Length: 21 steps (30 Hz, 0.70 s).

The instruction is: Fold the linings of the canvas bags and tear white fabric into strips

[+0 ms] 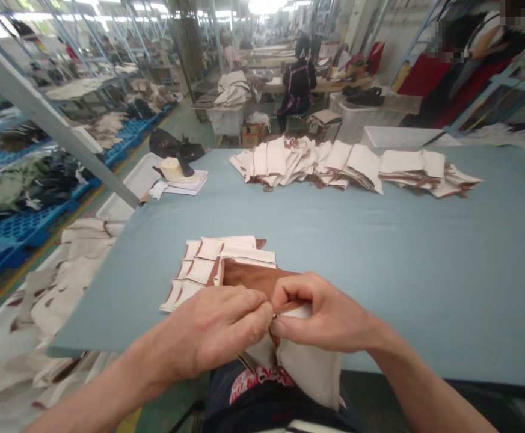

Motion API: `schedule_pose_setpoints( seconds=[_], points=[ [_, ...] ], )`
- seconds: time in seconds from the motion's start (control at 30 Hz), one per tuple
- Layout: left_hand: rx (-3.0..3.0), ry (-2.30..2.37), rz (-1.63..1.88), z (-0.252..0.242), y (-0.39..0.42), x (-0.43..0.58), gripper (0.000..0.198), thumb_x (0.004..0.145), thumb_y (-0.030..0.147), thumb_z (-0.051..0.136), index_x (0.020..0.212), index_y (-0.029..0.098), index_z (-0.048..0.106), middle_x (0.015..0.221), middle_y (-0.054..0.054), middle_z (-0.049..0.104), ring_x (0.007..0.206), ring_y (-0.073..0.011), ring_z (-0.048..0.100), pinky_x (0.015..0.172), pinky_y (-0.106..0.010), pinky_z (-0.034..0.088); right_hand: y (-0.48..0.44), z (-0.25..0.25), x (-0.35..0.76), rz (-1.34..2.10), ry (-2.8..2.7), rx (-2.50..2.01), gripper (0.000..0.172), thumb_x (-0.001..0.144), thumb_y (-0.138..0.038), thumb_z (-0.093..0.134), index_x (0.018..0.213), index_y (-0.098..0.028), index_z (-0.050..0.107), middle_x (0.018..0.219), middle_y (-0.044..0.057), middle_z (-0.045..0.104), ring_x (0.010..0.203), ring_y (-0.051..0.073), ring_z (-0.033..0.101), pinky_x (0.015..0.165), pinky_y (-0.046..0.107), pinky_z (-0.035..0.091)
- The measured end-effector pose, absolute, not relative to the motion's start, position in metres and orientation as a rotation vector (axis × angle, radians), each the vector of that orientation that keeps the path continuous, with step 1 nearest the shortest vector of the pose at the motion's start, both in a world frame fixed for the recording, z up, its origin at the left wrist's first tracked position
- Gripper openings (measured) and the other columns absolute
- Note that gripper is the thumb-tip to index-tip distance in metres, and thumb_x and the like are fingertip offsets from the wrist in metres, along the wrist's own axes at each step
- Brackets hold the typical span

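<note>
Over the table's near edge, my left hand (219,325) and my right hand (323,313) meet with fingertips pinched together. Between them is a sewn piece of cream fabric with a brown inner side (251,275). Its cream part (313,367) hangs down over my lap. A small dark spot shows at the pinched seam, too small to make out. Just beyond my left hand lies a group of overlapping cream pieces with brown edges (194,270), flat on the blue-grey tabletop (379,252). My fingers partly hide the held piece.
Piles of cream and brown pieces (307,161) line the table's far side. A yellowish block (177,169) sits on papers at the far left, near a dark bag (174,144). More cream pieces (70,282) fill a bin to the left. A slanted metal post (64,114) rises there. A seated person (299,81) is beyond.
</note>
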<state>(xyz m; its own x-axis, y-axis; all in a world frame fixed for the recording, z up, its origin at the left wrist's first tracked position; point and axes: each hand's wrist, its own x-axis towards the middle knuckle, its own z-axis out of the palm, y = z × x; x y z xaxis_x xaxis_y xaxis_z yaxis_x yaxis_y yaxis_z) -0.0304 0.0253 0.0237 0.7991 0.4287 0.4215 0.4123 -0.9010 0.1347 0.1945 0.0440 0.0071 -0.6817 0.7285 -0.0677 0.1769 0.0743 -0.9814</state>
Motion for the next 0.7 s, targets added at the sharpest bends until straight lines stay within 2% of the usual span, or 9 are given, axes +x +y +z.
schedule_pose_setpoints(
  seconds=[0.13,0.27,0.4,0.53,0.7],
  points=[
    [2.976,0.665,0.694,0.018,0.027,-0.026,0.019,0.106,0.011,0.039,0.112,0.014,0.056,0.090,-0.007,0.071,0.074,-0.0160,0.064,0.066,-0.027,0.050,0.047,-0.006,0.204,1.933,-1.658,-0.891,0.029,0.076,-0.043,0.072,0.077,-0.016,0.059,0.068,-0.001,0.059,0.058,0.010,0.046,0.052,0.019,0.037],
    [3.012,0.746,0.668,0.017,0.023,-0.018,0.022,0.104,0.011,0.045,0.122,0.013,0.056,0.089,-0.005,0.071,0.073,-0.0159,0.063,0.065,-0.027,0.051,0.048,-0.013,0.208,2.079,-1.429,-0.725,0.042,0.082,-0.056,0.069,0.082,-0.015,0.060,0.072,0.002,0.062,0.060,0.011,0.050,0.054,0.020,0.042],
    [3.045,0.793,0.800,0.017,0.019,-0.011,0.018,0.103,0.012,0.046,0.115,0.013,0.059,0.087,-0.006,0.071,0.070,-0.0162,0.064,0.061,-0.026,0.051,0.045,-0.015,0.201,2.079,-1.370,-0.703,0.053,0.086,-0.066,0.069,0.073,-0.016,0.055,0.065,0.000,0.060,0.056,0.009,0.049,0.052,0.018,0.040],
    [2.773,0.805,0.946,0.019,0.019,-0.012,0.016,0.101,0.010,0.047,0.112,0.018,0.056,0.088,-0.004,0.072,0.073,-0.0144,0.066,0.065,-0.024,0.050,0.043,-0.013,0.193,2.115,-1.300,-0.648,0.054,0.083,-0.065,0.074,0.071,-0.017,0.052,0.066,0.000,0.061,0.057,0.009,0.052,0.052,0.018,0.041],
    [2.434,0.978,0.827,0.032,0.019,-0.018,0.013,0.094,0.010,0.052,0.101,0.019,0.058,0.083,0.002,0.070,0.069,-0.0107,0.065,0.065,-0.022,0.046,0.044,-0.006,0.193,2.066,-1.380,-0.640,0.054,0.084,-0.065,0.073,0.071,-0.017,0.054,0.065,0.000,0.062,0.058,0.009,0.053,0.056,0.020,0.043]
  ],
)
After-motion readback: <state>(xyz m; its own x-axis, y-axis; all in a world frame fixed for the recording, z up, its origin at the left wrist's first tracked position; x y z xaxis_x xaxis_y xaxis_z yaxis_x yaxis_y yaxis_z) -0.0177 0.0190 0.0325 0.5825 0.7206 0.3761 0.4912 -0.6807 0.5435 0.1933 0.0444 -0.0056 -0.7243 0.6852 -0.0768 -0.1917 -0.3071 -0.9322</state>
